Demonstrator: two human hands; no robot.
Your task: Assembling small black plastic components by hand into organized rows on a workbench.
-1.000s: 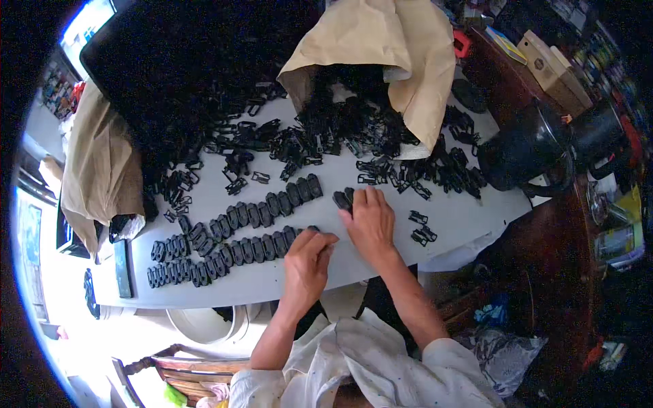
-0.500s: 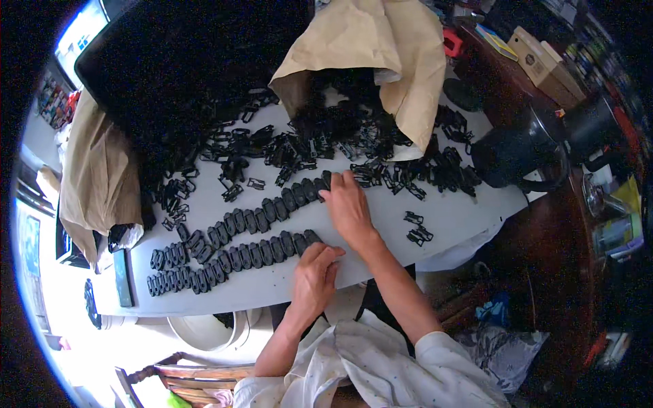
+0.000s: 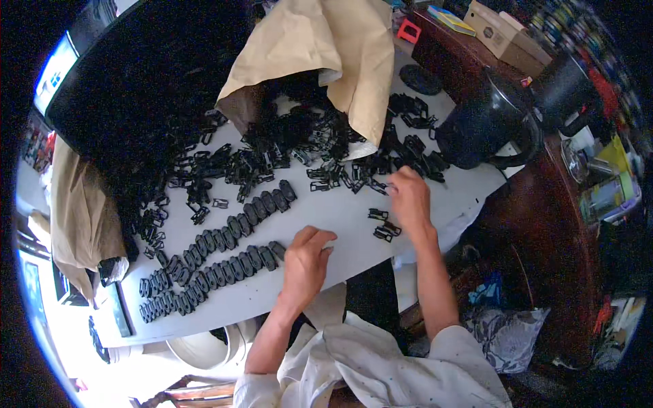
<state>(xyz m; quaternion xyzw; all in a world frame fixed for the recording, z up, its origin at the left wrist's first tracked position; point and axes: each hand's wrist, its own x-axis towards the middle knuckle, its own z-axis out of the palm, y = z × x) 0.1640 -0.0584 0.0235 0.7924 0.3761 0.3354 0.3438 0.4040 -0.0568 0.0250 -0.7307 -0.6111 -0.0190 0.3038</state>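
Two slanting rows of small dark plastic pieces, a far row [image 3: 243, 222] and a near row [image 3: 224, 270], stand packed side by side on the white table [image 3: 326, 255]. My left hand [image 3: 304, 266] hovers just right of the near row's end, fingers bent, thumb apart from the forefinger, nothing visible between them. Beyond, a loose heap of black open-framed plastic parts [image 3: 265, 160] spreads across the table. My right hand [image 3: 411, 202] is at the heap's near right edge, fingers bent and slightly apart; no part shows in them. A few loose frames [image 3: 386, 231] lie just left of its wrist.
A large brown paper bag [image 3: 292, 47] opens over the heap; another paper bag [image 3: 85, 211] stands at the left. On the right are a black jug-like vessel [image 3: 479, 126] and a cardboard box [image 3: 503, 34]. A dark flat slab [image 3: 117, 309] lies at the left edge.
My right hand has left the far row's end and moved right to the heap's edge. My left hand has come away from the near row's end. The whole view has shifted.
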